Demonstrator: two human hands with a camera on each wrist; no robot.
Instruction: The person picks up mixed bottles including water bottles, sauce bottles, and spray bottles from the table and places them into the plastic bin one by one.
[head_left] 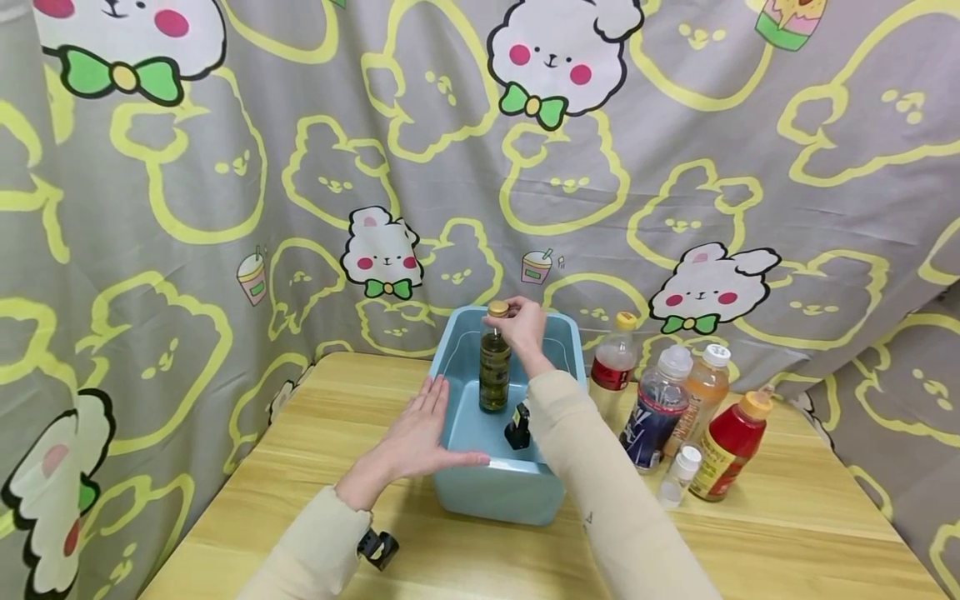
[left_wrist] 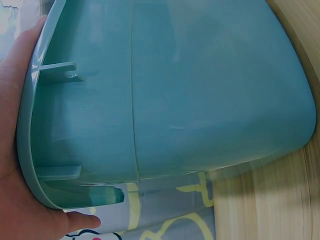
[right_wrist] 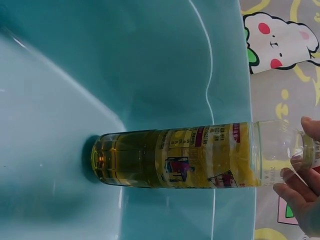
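A light blue plastic bin (head_left: 498,492) stands on the wooden table. Inside it is a glass bottle of yellowish oil (head_left: 494,375) with a gold cap, held upright. My right hand (head_left: 521,327) pinches this bottle near its cap and neck. The right wrist view shows the bottle's printed label and its base at or near the bin floor; whether it touches cannot be told. My left hand (head_left: 416,433) rests on the bin's left and near rim, fingers extended and thumb along the front edge. In the left wrist view, the bin's outer wall (left_wrist: 200,90) fills the frame beside that hand.
Right of the bin stand a yellow-capped bottle with a red label (head_left: 611,371), a dark-labelled bottle (head_left: 654,417), an orange drink bottle (head_left: 705,387), a red sauce bottle (head_left: 727,450) and a small white-capped bottle (head_left: 680,477). A patterned curtain (head_left: 450,167) hangs behind the table (head_left: 337,392).
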